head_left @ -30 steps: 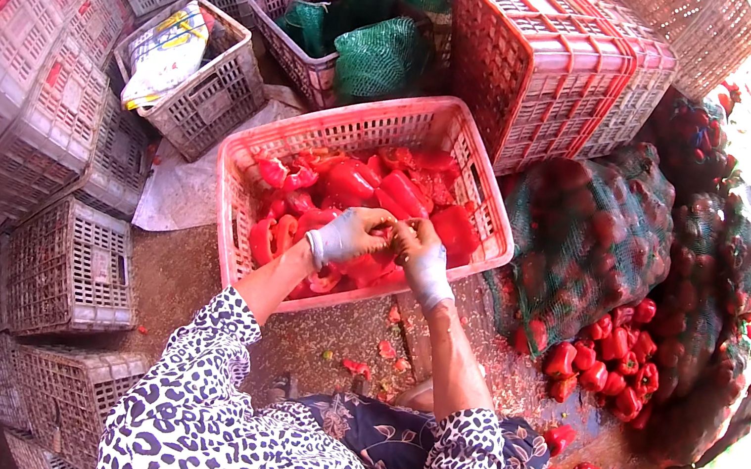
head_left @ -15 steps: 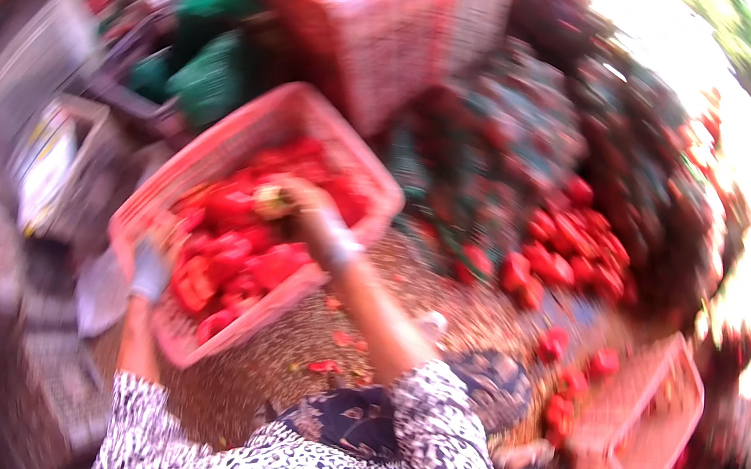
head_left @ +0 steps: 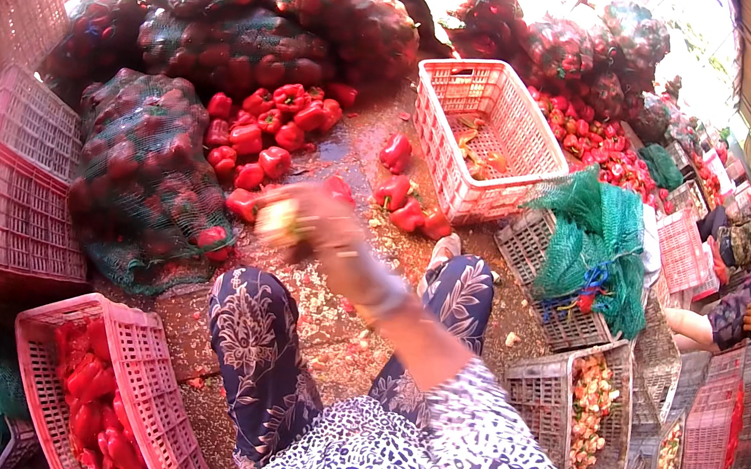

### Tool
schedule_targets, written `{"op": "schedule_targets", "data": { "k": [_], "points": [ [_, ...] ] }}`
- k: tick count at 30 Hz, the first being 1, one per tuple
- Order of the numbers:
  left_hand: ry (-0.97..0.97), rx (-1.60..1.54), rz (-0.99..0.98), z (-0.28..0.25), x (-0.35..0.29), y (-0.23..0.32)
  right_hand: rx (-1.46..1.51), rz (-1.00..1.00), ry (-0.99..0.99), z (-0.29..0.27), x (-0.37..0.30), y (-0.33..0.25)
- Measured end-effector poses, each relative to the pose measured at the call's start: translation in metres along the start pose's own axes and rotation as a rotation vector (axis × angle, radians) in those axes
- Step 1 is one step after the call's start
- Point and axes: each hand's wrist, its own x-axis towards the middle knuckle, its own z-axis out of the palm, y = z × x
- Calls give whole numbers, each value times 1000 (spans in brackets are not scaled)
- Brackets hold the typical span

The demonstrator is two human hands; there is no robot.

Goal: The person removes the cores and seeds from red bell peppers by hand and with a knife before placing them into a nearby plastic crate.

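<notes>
My right hand [head_left: 330, 235], smeared by motion and with a light band at the wrist, is closed around a pale yellowish lump [head_left: 277, 220] that looks like a pepper core. It hangs above the floor between my knees and the loose red bell peppers [head_left: 251, 140]. My left hand is out of sight. At the lower left, a pink plastic crate [head_left: 158, 382] holds red peppers [head_left: 94, 396], some of them cut open.
Netted sacks of peppers [head_left: 150, 175] stand at left and back. A pink crate [head_left: 489, 189] with a few scraps is ahead. Green netting [head_left: 593, 253] lies on a crate at right, near a crate of pale scraps [head_left: 590, 413]. Another person's arm [head_left: 691, 325] shows at far right.
My view has swung to the right. My right hand has come out of the pepper crate with the pale lump, over the floor. My left hand, earlier at that crate's rim, has left the view.
</notes>
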Motion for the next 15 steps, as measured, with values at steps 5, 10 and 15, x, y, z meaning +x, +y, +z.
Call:
{"op": "schedule_targets", "data": {
  "k": [5,10,15],
  "points": [
    [-34,-8,52,-2,16,-4,-627,-261,1100,-203,-181,-47],
    [-33,-235,272,17,25,67,-1260,30,1760,-343,-444,-62],
    [-59,-380,462,-2,32,213,-1681,1174,1691,-380,-570,-56]
  ]
}}
